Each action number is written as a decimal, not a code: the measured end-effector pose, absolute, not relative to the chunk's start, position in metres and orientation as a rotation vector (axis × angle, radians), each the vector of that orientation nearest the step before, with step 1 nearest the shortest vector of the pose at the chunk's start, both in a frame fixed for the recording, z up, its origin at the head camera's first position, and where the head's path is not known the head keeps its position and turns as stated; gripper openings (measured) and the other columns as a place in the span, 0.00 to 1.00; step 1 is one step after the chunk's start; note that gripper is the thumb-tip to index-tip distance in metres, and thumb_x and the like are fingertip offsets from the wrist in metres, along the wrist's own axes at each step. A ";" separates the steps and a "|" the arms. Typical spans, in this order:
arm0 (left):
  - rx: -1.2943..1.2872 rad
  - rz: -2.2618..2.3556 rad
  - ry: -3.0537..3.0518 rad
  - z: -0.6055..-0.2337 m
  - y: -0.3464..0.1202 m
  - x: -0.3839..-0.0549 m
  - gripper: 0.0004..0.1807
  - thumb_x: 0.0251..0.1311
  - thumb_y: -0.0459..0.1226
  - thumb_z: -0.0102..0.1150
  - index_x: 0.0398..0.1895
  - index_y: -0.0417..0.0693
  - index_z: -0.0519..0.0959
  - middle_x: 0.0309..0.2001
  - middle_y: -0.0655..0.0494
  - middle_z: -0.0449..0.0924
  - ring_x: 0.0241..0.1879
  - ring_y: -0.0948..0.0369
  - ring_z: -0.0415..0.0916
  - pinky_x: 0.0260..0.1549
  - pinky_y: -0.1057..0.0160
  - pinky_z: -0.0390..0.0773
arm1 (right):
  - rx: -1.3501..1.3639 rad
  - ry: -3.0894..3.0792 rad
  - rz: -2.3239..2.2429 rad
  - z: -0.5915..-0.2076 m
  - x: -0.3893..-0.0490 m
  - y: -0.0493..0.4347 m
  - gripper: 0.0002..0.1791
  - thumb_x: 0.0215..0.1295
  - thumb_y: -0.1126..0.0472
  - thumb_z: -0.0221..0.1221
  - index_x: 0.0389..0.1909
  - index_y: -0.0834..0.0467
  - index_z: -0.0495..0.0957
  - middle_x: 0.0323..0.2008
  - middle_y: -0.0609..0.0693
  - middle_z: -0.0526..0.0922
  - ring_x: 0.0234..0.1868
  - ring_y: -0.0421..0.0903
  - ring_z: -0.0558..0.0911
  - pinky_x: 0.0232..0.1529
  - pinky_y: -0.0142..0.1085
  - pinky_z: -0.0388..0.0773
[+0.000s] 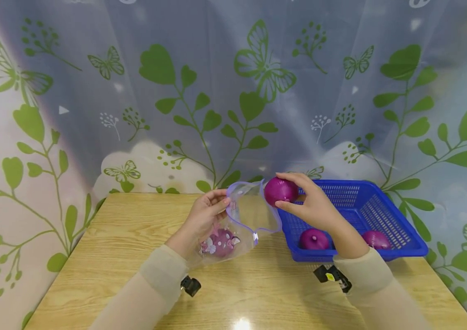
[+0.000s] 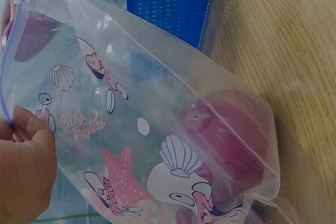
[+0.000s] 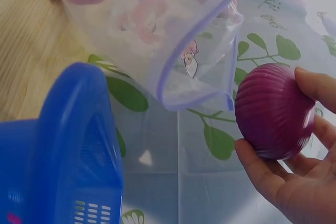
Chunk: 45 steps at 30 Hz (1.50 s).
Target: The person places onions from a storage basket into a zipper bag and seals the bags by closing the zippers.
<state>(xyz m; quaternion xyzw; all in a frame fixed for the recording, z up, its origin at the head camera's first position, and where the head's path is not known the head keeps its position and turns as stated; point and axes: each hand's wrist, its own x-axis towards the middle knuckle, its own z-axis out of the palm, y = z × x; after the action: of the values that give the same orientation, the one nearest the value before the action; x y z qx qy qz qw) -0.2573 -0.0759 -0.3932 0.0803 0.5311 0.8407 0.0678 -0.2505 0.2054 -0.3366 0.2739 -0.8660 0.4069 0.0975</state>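
My left hand (image 1: pixel 206 213) pinches the purple edge of a clear zip bag (image 2: pixel 105 40), whose mouth gapes toward the right. The bag is printed with shells, a pink starfish and cartoon figures. A red onion (image 2: pixel 231 135) lies at the bottom of the bag, with part of another purple shape below it in the left wrist view. My right hand (image 1: pixel 313 206) grips a red onion (image 3: pixel 273 111) between thumb and fingers, right beside the bag's open mouth. In the right wrist view this onion hangs just off the bag's rim.
A blue perforated basket (image 1: pixel 416 247) stands at the right of the wooden table (image 1: pixel 237 284). Inside it lie a red onion (image 1: pixel 314 239) near the left front and another red onion (image 1: pixel 376 239) farther right. A curtain with green leaves and butterflies (image 1: pixel 225 91) hangs behind the table.
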 end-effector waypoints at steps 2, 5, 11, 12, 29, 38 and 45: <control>0.243 2.530 1.602 -0.393 -0.076 -0.257 0.10 0.69 0.23 0.52 0.50 0.38 0.74 0.36 0.56 0.78 0.34 0.65 0.76 0.36 0.71 0.79 | 0.829 -2.579 1.194 -0.338 -0.251 0.203 0.36 0.61 0.58 0.71 0.70 0.51 0.70 0.65 0.56 0.70 0.58 0.58 0.77 0.49 0.49 0.83; 0.244 2.524 1.604 -0.393 -0.076 -0.257 0.10 0.70 0.23 0.52 0.51 0.37 0.74 0.36 0.56 0.78 0.35 0.65 0.76 0.36 0.71 0.79 | 0.861 -2.602 1.163 -0.339 -0.252 0.199 0.36 0.60 0.58 0.71 0.69 0.51 0.70 0.64 0.56 0.71 0.57 0.56 0.78 0.48 0.47 0.83; 0.253 2.523 1.603 -0.394 -0.076 -0.257 0.10 0.70 0.23 0.51 0.52 0.36 0.74 0.36 0.56 0.78 0.35 0.65 0.76 0.37 0.71 0.79 | 0.938 -2.635 1.133 -0.342 -0.254 0.192 0.36 0.60 0.57 0.72 0.69 0.55 0.71 0.64 0.54 0.72 0.54 0.53 0.79 0.46 0.41 0.83; 0.256 2.524 1.600 -0.394 -0.076 -0.258 0.10 0.70 0.23 0.51 0.52 0.37 0.74 0.36 0.56 0.78 0.35 0.65 0.76 0.37 0.71 0.79 | 0.943 -2.638 1.130 -0.342 -0.254 0.191 0.36 0.60 0.57 0.72 0.69 0.55 0.71 0.63 0.54 0.72 0.54 0.52 0.79 0.46 0.41 0.83; 0.243 2.551 1.588 -0.393 -0.072 -0.258 0.10 0.69 0.23 0.52 0.46 0.42 0.77 0.33 0.58 0.78 0.33 0.66 0.75 0.35 0.71 0.78 | 0.931 -2.640 1.140 -0.339 -0.256 0.178 0.36 0.57 0.56 0.74 0.66 0.55 0.74 0.62 0.54 0.74 0.56 0.53 0.78 0.50 0.48 0.83; 0.220 2.532 1.606 -0.393 -0.073 -0.257 0.11 0.70 0.23 0.51 0.53 0.34 0.73 0.35 0.57 0.77 0.34 0.66 0.76 0.37 0.71 0.80 | 0.909 -2.599 1.238 -0.343 -0.257 0.183 0.28 0.63 0.63 0.69 0.63 0.60 0.76 0.62 0.54 0.74 0.61 0.55 0.76 0.54 0.48 0.81; 0.212 2.524 1.636 -0.391 -0.074 -0.256 0.14 0.70 0.24 0.51 0.57 0.31 0.70 0.36 0.57 0.76 0.34 0.65 0.76 0.36 0.72 0.78 | 0.855 -2.614 1.226 -0.338 -0.253 0.190 0.27 0.63 0.63 0.69 0.63 0.57 0.76 0.62 0.52 0.74 0.63 0.52 0.75 0.54 0.41 0.81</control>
<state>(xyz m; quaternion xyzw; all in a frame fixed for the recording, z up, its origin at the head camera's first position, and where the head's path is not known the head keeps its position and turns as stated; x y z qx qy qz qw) -0.2556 -0.0742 -0.3915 0.0702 0.5416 0.8353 0.0632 -0.2533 0.1896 -0.3377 0.2834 -0.8663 0.4062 0.0652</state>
